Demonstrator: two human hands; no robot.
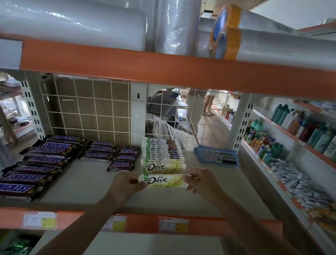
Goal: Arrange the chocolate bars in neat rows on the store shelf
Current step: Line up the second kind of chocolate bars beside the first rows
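A white and yellow Dove bar [162, 180] lies crosswise just in front of an overlapping row of Dove bars [163, 153] that runs back toward the wire grid. My left hand [127, 185] pinches its left end and my right hand [201, 181] pinches its right end. On the shelf [91, 182], a long row of large Snickers bars [36, 164] runs along the left side. Two shorter rows of small Snickers bars [114, 154] sit between that row and the Dove row.
A blue packet [217, 155] lies at the back right of the shelf. An orange beam [166, 69] with plastic-wrapped rolls on it hangs low overhead. Price labels [173, 224] line the orange front edge. Bottles [298, 131] fill the shelves to the right. A person [1, 131] stands at the left.
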